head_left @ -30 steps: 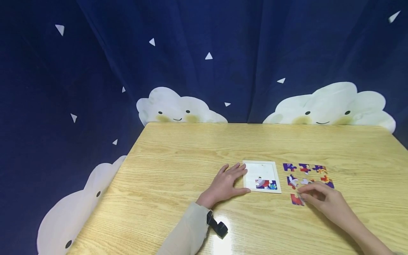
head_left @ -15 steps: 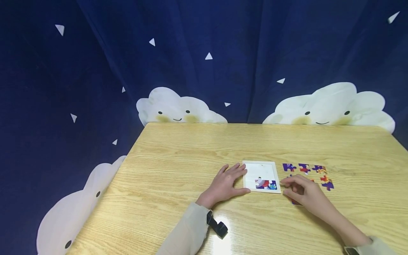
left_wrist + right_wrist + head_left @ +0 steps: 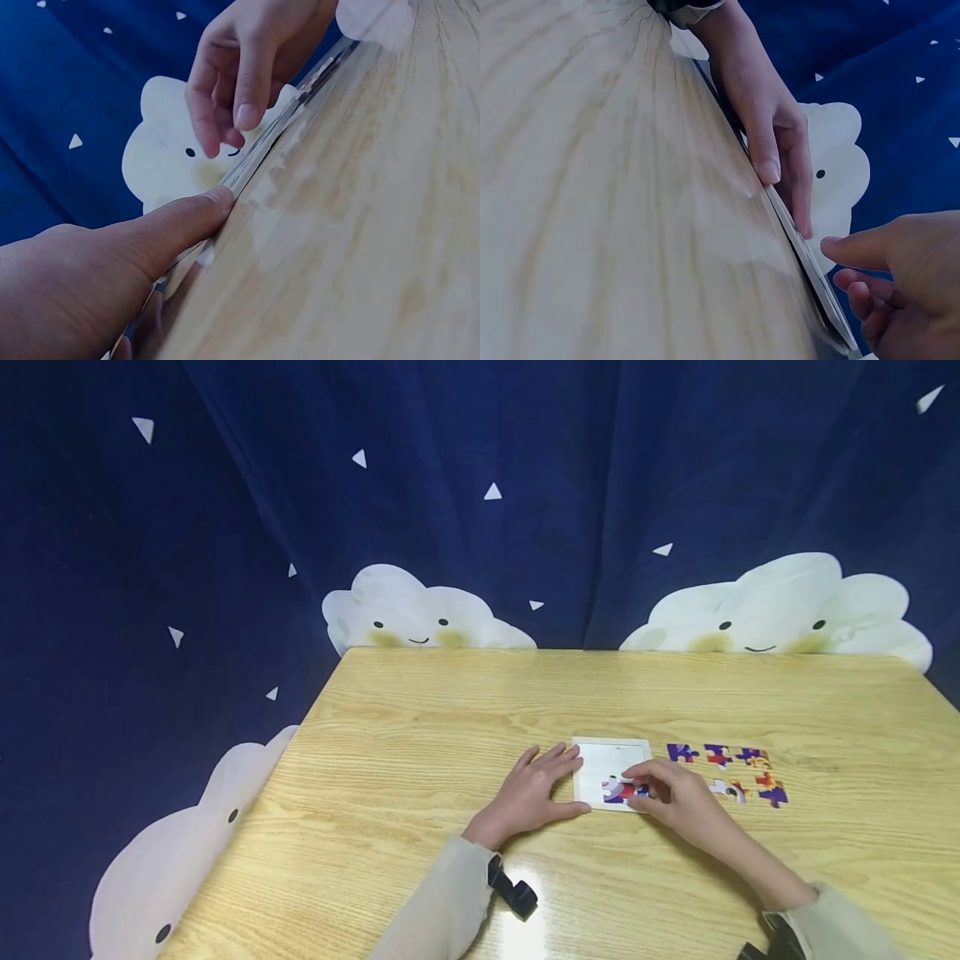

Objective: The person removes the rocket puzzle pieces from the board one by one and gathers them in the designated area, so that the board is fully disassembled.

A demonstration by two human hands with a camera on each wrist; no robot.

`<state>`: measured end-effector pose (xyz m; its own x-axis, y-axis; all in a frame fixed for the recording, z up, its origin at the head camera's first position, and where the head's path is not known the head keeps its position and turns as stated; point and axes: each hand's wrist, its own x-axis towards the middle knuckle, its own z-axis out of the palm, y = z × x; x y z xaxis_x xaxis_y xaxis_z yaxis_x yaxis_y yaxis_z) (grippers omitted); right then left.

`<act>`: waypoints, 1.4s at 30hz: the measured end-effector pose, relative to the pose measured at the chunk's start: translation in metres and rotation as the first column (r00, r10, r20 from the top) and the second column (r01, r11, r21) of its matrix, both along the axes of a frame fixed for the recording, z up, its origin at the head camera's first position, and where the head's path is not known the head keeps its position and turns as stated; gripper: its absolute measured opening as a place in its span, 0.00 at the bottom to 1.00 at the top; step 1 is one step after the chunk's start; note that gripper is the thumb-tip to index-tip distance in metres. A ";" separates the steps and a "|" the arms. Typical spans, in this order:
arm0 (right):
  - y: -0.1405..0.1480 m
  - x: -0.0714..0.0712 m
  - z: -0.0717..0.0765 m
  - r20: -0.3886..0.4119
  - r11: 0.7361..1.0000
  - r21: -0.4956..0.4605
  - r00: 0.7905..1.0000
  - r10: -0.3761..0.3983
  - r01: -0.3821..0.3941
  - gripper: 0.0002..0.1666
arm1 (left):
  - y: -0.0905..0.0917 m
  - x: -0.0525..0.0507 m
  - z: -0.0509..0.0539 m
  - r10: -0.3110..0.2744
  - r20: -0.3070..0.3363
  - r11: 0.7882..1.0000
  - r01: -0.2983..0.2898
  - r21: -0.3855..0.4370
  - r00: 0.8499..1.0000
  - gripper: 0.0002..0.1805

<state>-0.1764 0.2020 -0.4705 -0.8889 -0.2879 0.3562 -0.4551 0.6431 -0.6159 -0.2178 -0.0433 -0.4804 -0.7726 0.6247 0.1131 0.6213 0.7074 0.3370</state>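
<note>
My left hand [image 3: 521, 797] lies spread at the left side of a white puzzle tray [image 3: 611, 741], with fingertips and thumb touching its edge. Assembled puzzle pieces [image 3: 615, 791] fill part of the tray's bottom. Over its lower right part is my right hand [image 3: 686, 806], thumb and index finger bent together around a small puzzle piece that the fingers mostly hide. In the left wrist view the tray appears edge-on, with the right hand [image 3: 244, 75] just above it. The right wrist view shows the left hand [image 3: 761, 120] on the tray's edge.
Loose puzzle pieces [image 3: 717, 755] lie in rows right of the tray, some covered by the right hand. All of this sits on a wood-grain table [image 3: 450, 718]. A dark blue curtain [image 3: 450, 527] with clouds and white triangles hangs behind.
My right hand has moved left from the loose pieces to over the tray, its thumb and index finger held close together. The left hand has kept its place at the tray.
</note>
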 end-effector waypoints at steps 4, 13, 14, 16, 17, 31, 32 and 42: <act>-0.006 -0.004 0.002 0.025 1.000 0.003 1.000 0.006 -0.006 0.16 | 0.000 0.000 0.000 -0.001 -0.008 1.000 0.001 0.001 1.000 0.38; -0.010 -0.010 -0.002 0.083 0.999 0.045 0.997 0.002 -0.006 0.13 | 0.000 -0.001 0.000 -0.011 -0.020 1.000 0.011 -0.003 1.000 0.38; -0.010 -0.010 -0.002 0.086 0.999 0.053 0.996 0.003 -0.007 0.14 | 0.000 -0.001 0.000 -0.010 -0.022 1.000 0.010 -0.004 1.000 0.38; -0.010 -0.011 -0.001 0.089 0.997 0.072 0.996 0.006 -0.012 0.15 | 0.000 -0.001 0.001 -0.009 -0.027 1.000 0.008 -0.008 1.000 0.38; -0.010 -0.011 0.000 0.088 0.996 0.086 0.996 0.011 -0.018 0.16 | 0.000 -0.001 0.001 -0.008 -0.028 1.000 0.007 -0.008 1.000 0.38; -0.013 -0.013 0.004 0.046 0.981 0.138 0.991 0.128 -0.133 0.13 | -0.001 0.000 0.002 -0.008 -0.034 1.000 0.008 -0.002 0.999 0.38; -0.014 -0.013 0.004 0.043 0.982 0.138 0.991 0.128 -0.132 0.13 | 0.000 0.000 0.002 -0.008 -0.035 1.000 0.008 -0.002 0.999 0.38; -0.015 -0.007 0.002 0.060 0.992 0.078 0.994 0.091 -0.095 0.14 | 0.000 -0.001 -0.002 -0.013 -0.036 1.000 0.012 -0.005 0.999 0.38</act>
